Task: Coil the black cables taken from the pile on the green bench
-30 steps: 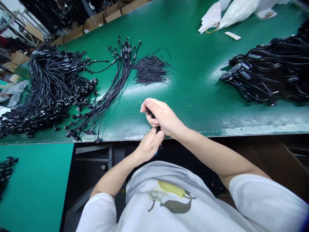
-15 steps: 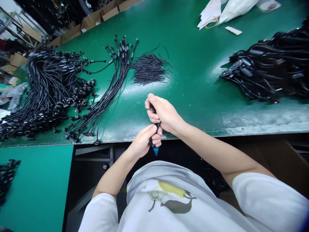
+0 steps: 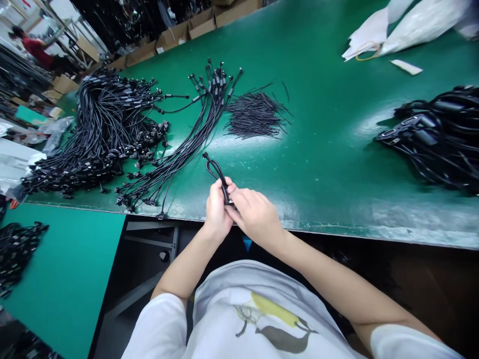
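Note:
A black cable, folded into a small looped bundle, sticks up out of my two hands above the bench's front edge. My left hand is closed round its lower part. From the right, my right hand closes its fingers on the same bundle, thumb and fingertips at the cable's middle. The fingers hide the bundle's lower end. Just beyond lies a pile of short black ties. Left of that, a loose fan of black cables with connectors at both ends lies spread out.
A big heap of black cables covers the bench's left side. Bundled cables lie on the right. White plastic bags are at the far right, cardboard boxes along the back edge. A person sits at far left.
The cable bundle, earlier mostly hidden in my fists, now shows its loop above my left hand. My right hand has lowered beside the left. The view has shifted left.

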`<state>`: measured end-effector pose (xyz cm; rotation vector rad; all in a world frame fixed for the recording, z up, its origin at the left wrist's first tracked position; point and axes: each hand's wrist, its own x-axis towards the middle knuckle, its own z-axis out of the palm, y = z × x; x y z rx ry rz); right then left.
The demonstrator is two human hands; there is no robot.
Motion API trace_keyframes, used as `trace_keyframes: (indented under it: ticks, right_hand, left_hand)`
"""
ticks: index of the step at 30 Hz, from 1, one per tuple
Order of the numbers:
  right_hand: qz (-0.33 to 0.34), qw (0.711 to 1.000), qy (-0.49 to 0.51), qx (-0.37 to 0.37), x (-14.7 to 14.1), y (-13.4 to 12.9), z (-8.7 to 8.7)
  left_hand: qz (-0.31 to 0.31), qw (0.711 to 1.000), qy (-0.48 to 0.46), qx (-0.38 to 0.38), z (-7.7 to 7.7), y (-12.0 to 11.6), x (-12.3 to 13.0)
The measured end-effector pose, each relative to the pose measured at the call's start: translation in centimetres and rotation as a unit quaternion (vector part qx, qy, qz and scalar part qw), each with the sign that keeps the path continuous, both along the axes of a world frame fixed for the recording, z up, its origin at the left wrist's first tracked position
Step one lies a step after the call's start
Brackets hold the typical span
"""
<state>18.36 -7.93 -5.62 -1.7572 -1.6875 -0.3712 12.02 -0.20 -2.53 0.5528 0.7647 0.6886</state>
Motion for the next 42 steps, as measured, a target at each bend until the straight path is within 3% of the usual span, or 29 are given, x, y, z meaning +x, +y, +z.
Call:
trace_keyframes:
  ticks: [3,6,7,9,12,14,16,20,23,25,27,30,33,35,39,42]
  right_hand:
    - [0.067,0.994,-0.075,0.050,0.5,0.2,0.2]
    - [0.192,0.981,0.024,0.027,2.3,-0.3,0.9]
    - [0.193,0.976,0.098,0.010,3.1,-0.4,1.3]
    - [0.130,0.957,0.258,-0.030,4.5,-0.5,2.4]
    - [0.067,0.909,0.395,-0.119,5.8,0.2,4.1]
    - [0.088,0.887,0.422,-0.166,5.9,0.7,4.9]
    - [0.090,0.884,0.429,-0.165,5.7,1.0,5.2]
    - [0.076,0.879,0.446,-0.149,5.5,0.9,4.9]
    - [0.084,0.868,0.463,-0.158,5.7,0.6,4.7]
    - [0.102,0.860,0.472,-0.163,5.9,0.5,4.7]
    - [0.118,0.857,0.475,-0.160,6.1,0.5,4.7]
    - [0.146,0.861,0.468,-0.139,6.5,0.4,4.5]
    - [0.170,0.829,0.511,-0.149,6.8,0.4,4.1]
    - [0.171,0.819,0.525,-0.153,6.9,0.3,4.0]
    - [0.169,0.857,0.468,-0.134,7.1,0.4,4.1]
    - [0.148,0.843,0.498,-0.140,7.0,0.6,3.8]
  left_hand:
    - [-0.058,0.998,0.011,0.007,-0.1,0.7,-0.7]
    - [-0.091,0.995,0.003,0.044,-0.1,1.1,-1.6]
    - [-0.095,0.993,-0.005,0.064,-0.2,1.1,-1.9]
    - [-0.115,0.987,-0.018,0.112,-0.5,0.8,-2.1]
    - [-0.212,0.960,0.005,0.183,-1.1,-0.4,-2.1]
    - [-0.277,0.935,0.022,0.219,-1.4,-1.1,-2.1]
    - [-0.305,0.919,0.032,0.247,-1.5,-1.5,-2.3]
    - [-0.278,0.899,0.099,0.324,-1.1,-1.4,-2.9]
    - [-0.253,0.855,0.171,0.419,-0.5,-0.8,-3.5]
    - [-0.257,0.838,0.190,0.442,-0.2,-0.2,-3.8]
    - [-0.284,0.861,0.164,0.389,0.1,0.4,-3.9]
    - [-0.347,0.906,0.082,0.227,0.2,1.0,-3.8]
    - [-0.361,0.925,0.035,0.112,0.2,1.0,-3.4]
    - [-0.356,0.931,0.031,0.078,0.3,0.6,-3.2]
    - [-0.353,0.934,0.026,0.055,0.6,-0.4,-3.1]
    - [-0.340,0.940,0.000,0.037,0.5,-0.9,-3.0]
